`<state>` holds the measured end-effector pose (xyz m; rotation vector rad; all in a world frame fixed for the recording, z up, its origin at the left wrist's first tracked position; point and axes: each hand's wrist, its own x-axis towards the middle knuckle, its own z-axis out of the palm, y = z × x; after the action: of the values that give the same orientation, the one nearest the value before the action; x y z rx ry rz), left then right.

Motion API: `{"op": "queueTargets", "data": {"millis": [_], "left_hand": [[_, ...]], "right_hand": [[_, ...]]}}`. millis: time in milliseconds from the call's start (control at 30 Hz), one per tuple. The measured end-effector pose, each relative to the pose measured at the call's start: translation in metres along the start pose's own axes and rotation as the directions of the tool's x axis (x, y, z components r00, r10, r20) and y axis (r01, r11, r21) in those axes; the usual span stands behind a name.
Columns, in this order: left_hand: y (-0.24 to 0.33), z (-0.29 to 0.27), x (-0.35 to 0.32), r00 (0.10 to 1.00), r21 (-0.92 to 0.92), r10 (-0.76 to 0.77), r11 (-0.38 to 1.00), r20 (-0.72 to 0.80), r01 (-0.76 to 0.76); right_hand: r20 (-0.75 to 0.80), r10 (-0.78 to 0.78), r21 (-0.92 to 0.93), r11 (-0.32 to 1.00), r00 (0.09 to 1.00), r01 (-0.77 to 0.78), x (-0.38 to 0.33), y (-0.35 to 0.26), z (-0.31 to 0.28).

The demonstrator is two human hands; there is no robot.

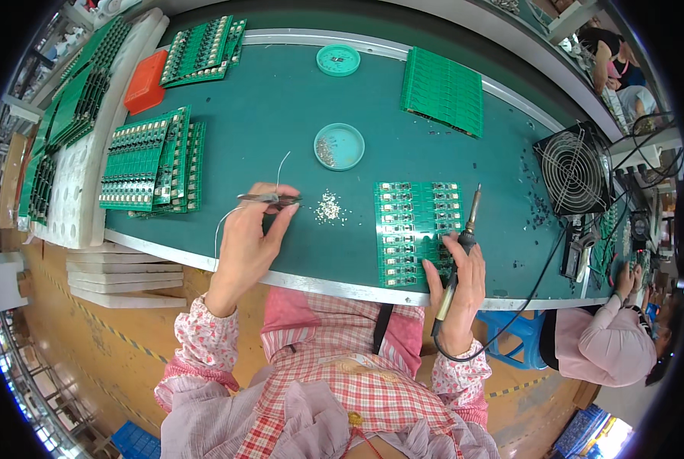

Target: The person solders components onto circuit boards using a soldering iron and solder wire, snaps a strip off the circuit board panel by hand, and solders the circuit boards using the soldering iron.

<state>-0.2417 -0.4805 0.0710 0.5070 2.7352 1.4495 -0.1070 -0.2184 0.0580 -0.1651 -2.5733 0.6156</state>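
Note:
My left hand [252, 229] is closed around a pair of dark tweezers [285, 201], whose tips point right toward a small heap of tiny pale parts [328, 208]. A thin strand of solder wire [282, 168] rises from the same hand and trails down beside the wrist. Between the fingers of my right hand [464, 274] is a soldering iron [473, 218], its bare metal tip pointing up and away from the board. That hand rests at the lower right of a green circuit board panel [405, 229] with rows of small mounted parts, covering one corner of it.
Round dishes [339, 147] stand mid-table and at the back. Stacked populated boards [139, 164] lie left, near an orange box [146, 81] and a white foam tray [74, 195]. More green panels [443, 90] sit back right, with a fan [576, 168] beyond. Another person [606, 344] works at right.

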Motion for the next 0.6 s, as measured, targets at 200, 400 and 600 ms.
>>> {"op": "queueTargets", "data": {"millis": [200,400,600], "left_hand": [[-0.011,0.001,-0.006,0.998,-0.007,0.019,1.000,-0.058,-0.019],[-0.011,0.004,-0.011,0.997,-0.016,0.028,0.999,-0.067,-0.029],[-0.016,0.003,-0.010,0.995,0.072,0.090,0.994,-0.042,-0.087]], "right_hand": [[0.046,0.076,0.072,0.994,0.996,-0.079,0.016,0.003,0.002],[0.001,0.024,0.088,0.996,1.000,-0.024,0.013,0.005,0.004],[-0.022,0.039,0.056,0.998,0.999,-0.038,0.011,0.005,0.004]]}}
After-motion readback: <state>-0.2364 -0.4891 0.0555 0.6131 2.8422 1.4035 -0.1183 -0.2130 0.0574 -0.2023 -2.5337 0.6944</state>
